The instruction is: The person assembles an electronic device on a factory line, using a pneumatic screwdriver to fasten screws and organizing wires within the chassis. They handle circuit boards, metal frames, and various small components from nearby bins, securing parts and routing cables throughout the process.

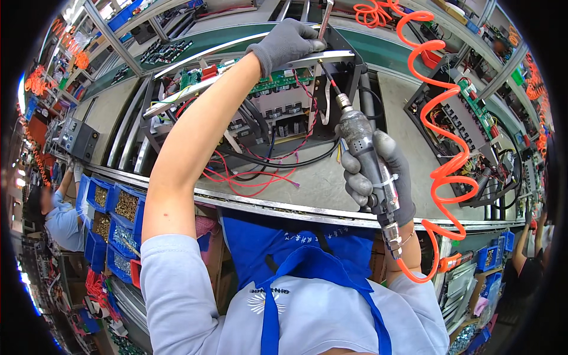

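Factory line, conveyor [307,183] running across | blue bins [118,207] off its left end | my left hand [287,41] closed on bracket [307,59] atop open chassis [260,112] mid-belt | my right hand [378,174] gripping driver [367,160], bit up to bracket | orange coil hose [441,171] right | second chassis [467,130] far right

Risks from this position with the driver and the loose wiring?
1. The grey pneumatic screwdriver in the right hand comes in at a slant to the silver metal bracket; the bit may slip off.
2. Loose red and black wires lie just under the bit and could snag.
3. The left hand grips the bracket beside the bit; a slip might hit its fingers.
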### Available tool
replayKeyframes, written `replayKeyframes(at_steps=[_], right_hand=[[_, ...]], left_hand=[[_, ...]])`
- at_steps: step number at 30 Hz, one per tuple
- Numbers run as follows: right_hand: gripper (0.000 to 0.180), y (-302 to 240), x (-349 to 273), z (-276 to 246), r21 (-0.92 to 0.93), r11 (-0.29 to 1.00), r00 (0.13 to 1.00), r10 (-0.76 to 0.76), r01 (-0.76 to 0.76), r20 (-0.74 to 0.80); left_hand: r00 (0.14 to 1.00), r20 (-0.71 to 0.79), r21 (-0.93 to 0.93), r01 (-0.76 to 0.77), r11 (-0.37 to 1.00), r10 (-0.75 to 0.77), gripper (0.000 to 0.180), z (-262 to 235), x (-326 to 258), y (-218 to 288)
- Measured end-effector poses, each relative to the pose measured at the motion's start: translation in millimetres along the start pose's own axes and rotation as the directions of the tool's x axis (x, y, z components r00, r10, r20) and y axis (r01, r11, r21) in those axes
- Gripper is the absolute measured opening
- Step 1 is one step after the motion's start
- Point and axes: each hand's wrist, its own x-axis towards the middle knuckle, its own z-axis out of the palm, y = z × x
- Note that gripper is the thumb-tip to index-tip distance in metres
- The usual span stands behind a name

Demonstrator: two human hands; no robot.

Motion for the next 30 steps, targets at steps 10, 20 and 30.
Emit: replayKeyframes(at_steps=[10,20,30], right_hand=[[0.067,16,-34,-12,0.053,0.996,0.993,0.062,-0.068,0.101],[0.062,22,-70,-17,0.031,0.990,0.986,0.132,-0.136,0.104],[0.087,58,-20,29,-0.398,0.910,0.969,0.194,-0.120,0.151]], left_hand=[[0.610,-0.782,-0.140,0.026,0.990,-0.127,0.031,-5,-60,17],[0.223,-0.423,-0.746,0.464,0.477,-0.878,0.026,-109,-501,-40],[-0.049,-0.255,-0.861,-0.444,0.250,-0.966,0.018,-120,-595,-95]])
